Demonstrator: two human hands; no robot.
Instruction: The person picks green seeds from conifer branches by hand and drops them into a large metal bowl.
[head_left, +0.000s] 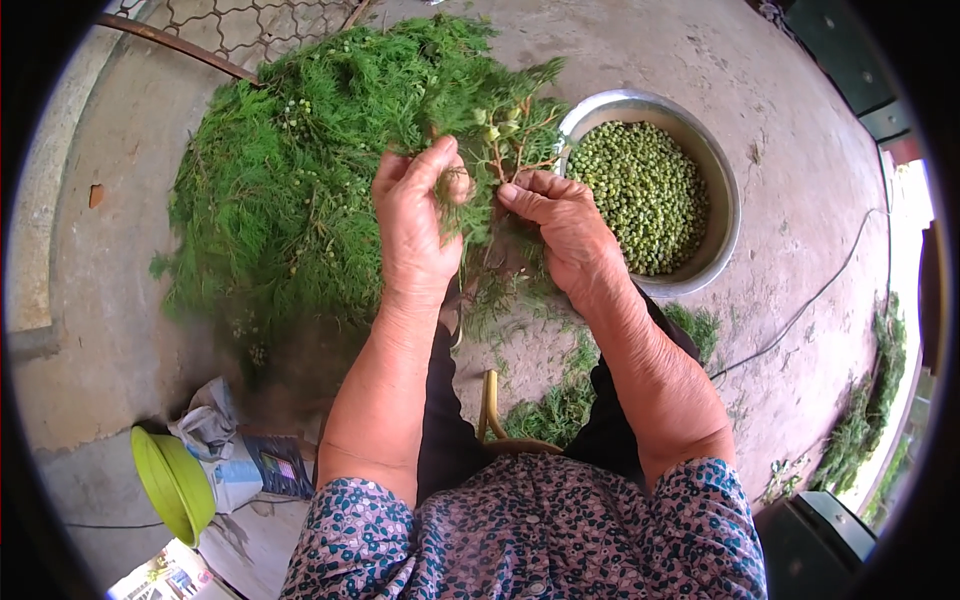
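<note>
Between finger and thumb, my right hand (566, 221) pinches the reddish stem of a conifer sprig (514, 146) that carries pale green seed cones (495, 129). My left hand (421, 214) is curled around feathery green foliage (466, 214); whether this belongs to the same sprig is hard to tell. Beyond and left of my hands spreads a large heap of cut conifer branches (277, 187), dotted with small cones. Just right of my right hand stands a round metal basin (724, 206), holding a thick layer of small green cones (637, 195).
Foliage scraps (551, 412) litter the concrete floor (795, 180) around my legs. A lime green plastic basin (172, 480) leans at lower left beside a plastic sack (232, 472). A cable (810, 315) crosses the floor at right. Metal grating (247, 26) lies at upper left.
</note>
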